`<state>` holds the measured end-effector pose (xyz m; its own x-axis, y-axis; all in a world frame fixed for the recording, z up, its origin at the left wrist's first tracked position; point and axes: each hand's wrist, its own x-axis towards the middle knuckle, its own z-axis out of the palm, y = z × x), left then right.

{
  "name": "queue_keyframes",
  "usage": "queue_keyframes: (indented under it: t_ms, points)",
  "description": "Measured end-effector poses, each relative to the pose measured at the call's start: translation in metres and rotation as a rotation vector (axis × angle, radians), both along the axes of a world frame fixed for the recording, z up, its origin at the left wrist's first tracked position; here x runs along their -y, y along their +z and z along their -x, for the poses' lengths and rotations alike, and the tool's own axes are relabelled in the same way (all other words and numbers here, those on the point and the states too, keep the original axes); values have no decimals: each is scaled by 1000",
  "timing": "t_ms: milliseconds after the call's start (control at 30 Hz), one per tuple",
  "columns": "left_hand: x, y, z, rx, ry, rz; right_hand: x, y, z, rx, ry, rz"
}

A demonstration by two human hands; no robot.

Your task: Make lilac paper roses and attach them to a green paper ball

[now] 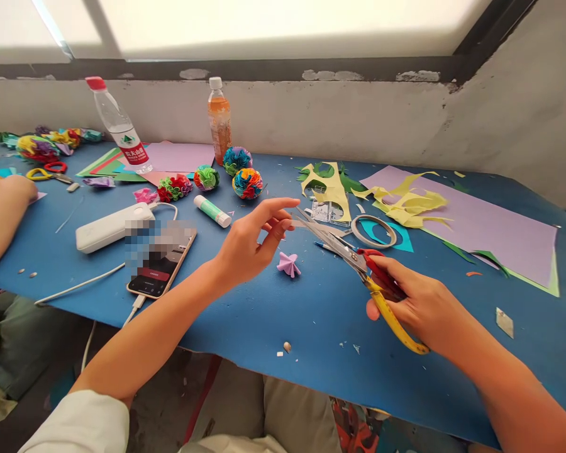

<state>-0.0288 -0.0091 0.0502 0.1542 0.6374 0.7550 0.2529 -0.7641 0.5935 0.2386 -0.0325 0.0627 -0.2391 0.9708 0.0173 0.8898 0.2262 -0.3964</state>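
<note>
My right hand (412,302) is closed round the red and yellow handles of a pair of scissors (353,259). The open blades point left, just above the blue table (311,314). My left hand (252,242) hovers at the blade tips, index finger stretched out. Its thumb and fingers pinch a thin pale strip (300,223) that reaches to the blades. A small purple folded paper flower (288,264) lies on the table just below and between my hands. A tape roll (373,231) lies right behind the scissors.
A glue stick (212,211), several coloured paper balls (248,182), a phone (163,261) and a power bank (114,226) lie to the left. Two bottles (219,119) stand at the back. Purple paper (481,226) and yellow scraps (412,204) lie on the right. Another person's hand (9,192) rests far left.
</note>
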Motion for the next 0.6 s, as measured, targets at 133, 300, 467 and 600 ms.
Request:
queue_keyframes:
  t_ms: [133, 300, 467, 600]
  points:
    - [-1, 0, 0, 0, 3, 14, 1, -2, 0, 15, 3, -11]
    - [-1, 2, 0, 12, -22, 44, 7, -9, 2, 55, -37, -121]
    - [-1, 0, 1, 27, -50, 102, 12, -11, 4, 33, -47, -151]
    - [-2, -1, 2, -3, -47, 131, 11, -10, 4, 28, -67, -190]
